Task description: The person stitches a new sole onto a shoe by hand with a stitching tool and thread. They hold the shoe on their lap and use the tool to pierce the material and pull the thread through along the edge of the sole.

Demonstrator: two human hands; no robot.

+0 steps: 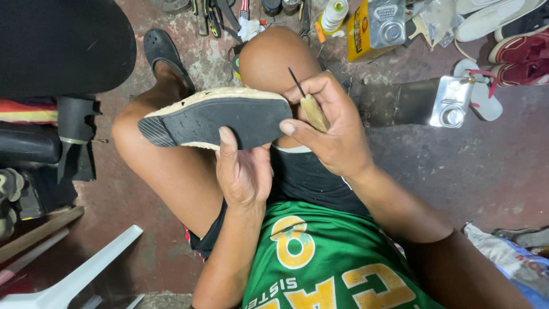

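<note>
A shoe [223, 117] with a black rubber sole and pale cream edge lies sole-up across my knees. My left hand [243, 169] grips it from below, thumb pressed on the sole. My right hand [329, 129] is shut on an awl [309, 103] with a wooden handle and a thin dark metal point, held at the shoe's heel end by my right knee.
Two metal tins [452, 103] [386, 23], a yellow can, a thread cone [333, 14], hand tools [211, 17] and sandals [486, 94] lie on the stained floor ahead. A black sandal [163, 51] is on my left foot. White plastic chair parts [74, 274] stand lower left.
</note>
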